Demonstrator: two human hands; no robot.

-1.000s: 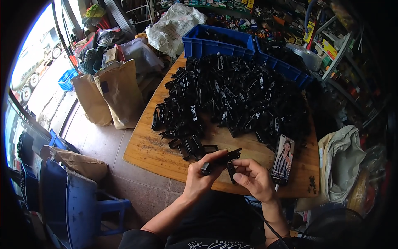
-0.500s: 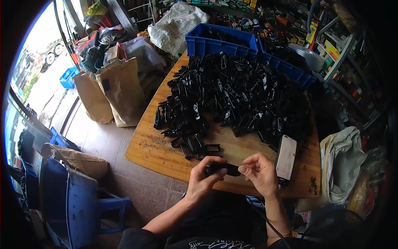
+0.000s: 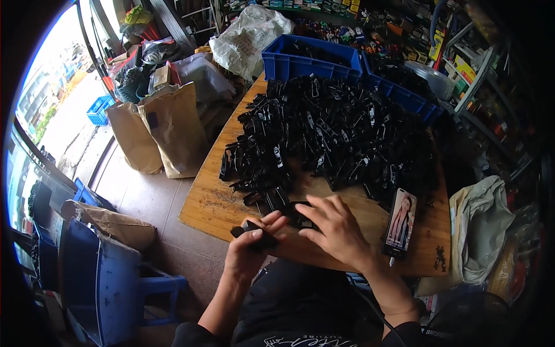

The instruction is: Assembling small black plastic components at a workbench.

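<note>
My left hand (image 3: 241,250) is closed round a black plastic part (image 3: 265,240) just over the near edge of the wooden table (image 3: 208,199). The thumb lies across the part and the other fingers are partly hidden. To its right, my right hand (image 3: 341,234) holds nothing that I can see, its fingers apart and pointing left. Those fingertips are close to a small black frame-shaped piece (image 3: 297,221) on the tabletop; I cannot tell whether they touch. Beyond both hands spreads a large heap of similar black parts (image 3: 329,136).
A phone (image 3: 400,222) with a lit screen stands right of my right hand. Blue crates (image 3: 312,68) border the heap at the back. Brown paper bags (image 3: 176,130) and a blue stool (image 3: 156,289) are on the left. A pale sack (image 3: 483,225) adjoins the table's right side.
My hands have parted. The left has moved left and down with the black part; the right has let go, opened and reached left and forward. The phone's screen picture has changed.
</note>
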